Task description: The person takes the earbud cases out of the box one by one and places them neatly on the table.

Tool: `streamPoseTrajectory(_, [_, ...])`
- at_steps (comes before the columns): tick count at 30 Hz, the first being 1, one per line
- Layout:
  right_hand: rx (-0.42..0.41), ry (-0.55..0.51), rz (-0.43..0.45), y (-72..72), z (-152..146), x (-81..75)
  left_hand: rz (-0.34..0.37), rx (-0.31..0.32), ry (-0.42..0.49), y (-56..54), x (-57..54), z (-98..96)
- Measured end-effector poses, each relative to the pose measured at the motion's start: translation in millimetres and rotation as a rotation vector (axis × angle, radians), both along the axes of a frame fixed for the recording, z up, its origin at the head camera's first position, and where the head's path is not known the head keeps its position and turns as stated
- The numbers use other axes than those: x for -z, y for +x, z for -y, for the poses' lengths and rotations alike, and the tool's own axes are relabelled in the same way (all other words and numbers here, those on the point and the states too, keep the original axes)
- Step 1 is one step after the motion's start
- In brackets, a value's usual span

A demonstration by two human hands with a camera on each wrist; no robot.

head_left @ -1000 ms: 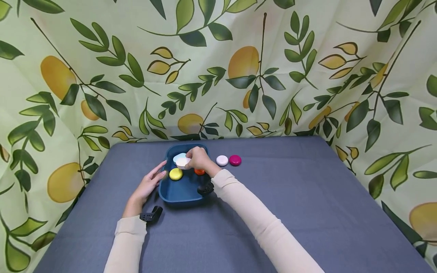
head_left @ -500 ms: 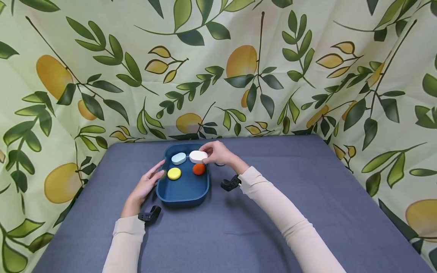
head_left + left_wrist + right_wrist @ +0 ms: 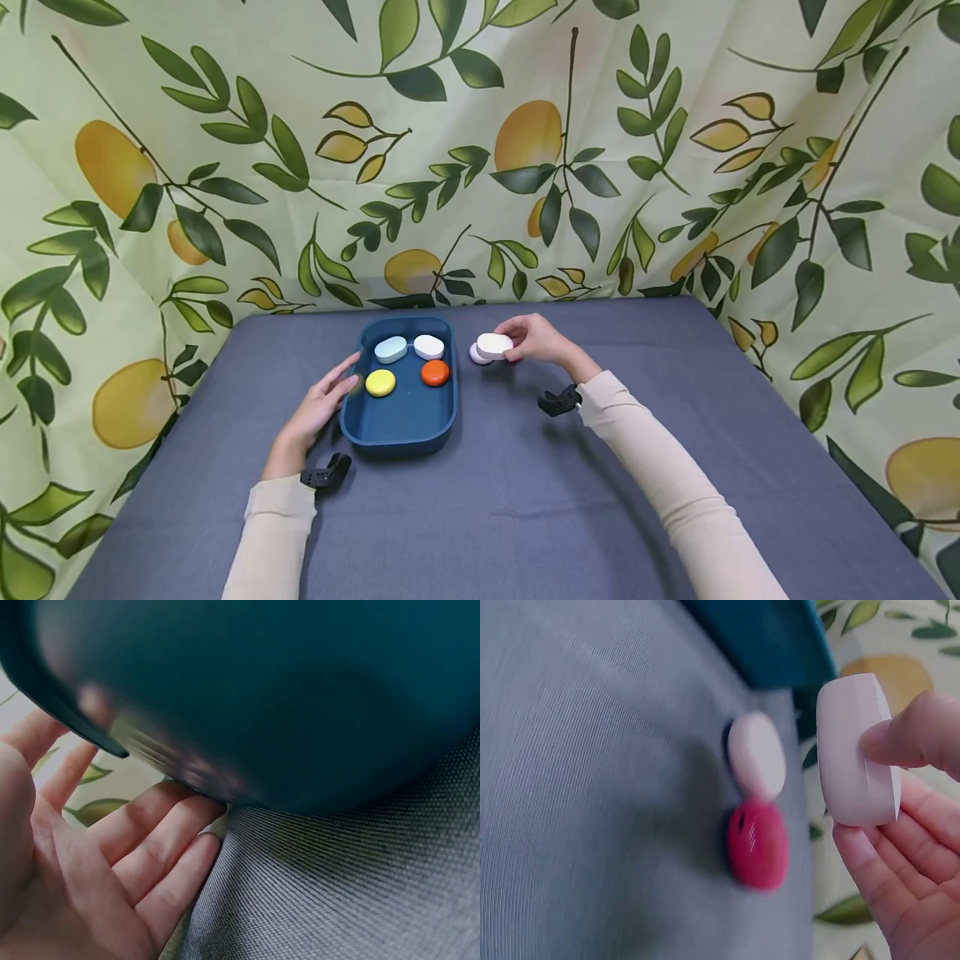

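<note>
My right hand (image 3: 542,342) pinches a white oval block (image 3: 495,346) between thumb and fingers, held up to the right of a blue tray (image 3: 397,423). In the right wrist view the block (image 3: 851,754) stands on its side, with the thumb on one face. Below it on the table lie a pale pink disc (image 3: 756,754) and a glossy magenta disc (image 3: 759,847), mostly hidden by the hand in the head view. My left hand (image 3: 313,410) lies at the tray's left side, its fingers extended against the wall, seen close up in the left wrist view.
Inside the tray are a light blue oval block (image 3: 391,349), another white oval block (image 3: 429,347), a yellow disc (image 3: 380,382) and an orange-red disc (image 3: 435,372). A grey cloth (image 3: 525,500) covers the table. A leaf-patterned curtain (image 3: 450,192) hangs behind its far edge.
My right hand has carried the white oval block rightward out of the tray, over the pale pink disc. The orange-red disc now shows fully. My left hand stays at the tray's side.
</note>
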State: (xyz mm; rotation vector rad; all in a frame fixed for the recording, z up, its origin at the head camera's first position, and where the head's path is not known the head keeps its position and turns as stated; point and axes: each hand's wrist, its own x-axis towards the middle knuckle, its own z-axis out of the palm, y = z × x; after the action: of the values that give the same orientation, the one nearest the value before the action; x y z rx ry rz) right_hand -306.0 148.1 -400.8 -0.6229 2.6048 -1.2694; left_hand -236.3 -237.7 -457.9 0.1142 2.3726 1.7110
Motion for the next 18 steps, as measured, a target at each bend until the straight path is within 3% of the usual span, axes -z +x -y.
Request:
streamPoseTrajectory(13, [0.158,0.024,0.032,-7.2,-63,31.8,0.014,0.011,0.001,-1.6,3.3,1.1])
streamPoseTrajectory(18, [0.112,-0.055,0.026,-21.8,-83,48.4,0.046,0.006,0.04,-2.8,3.9,1.8])
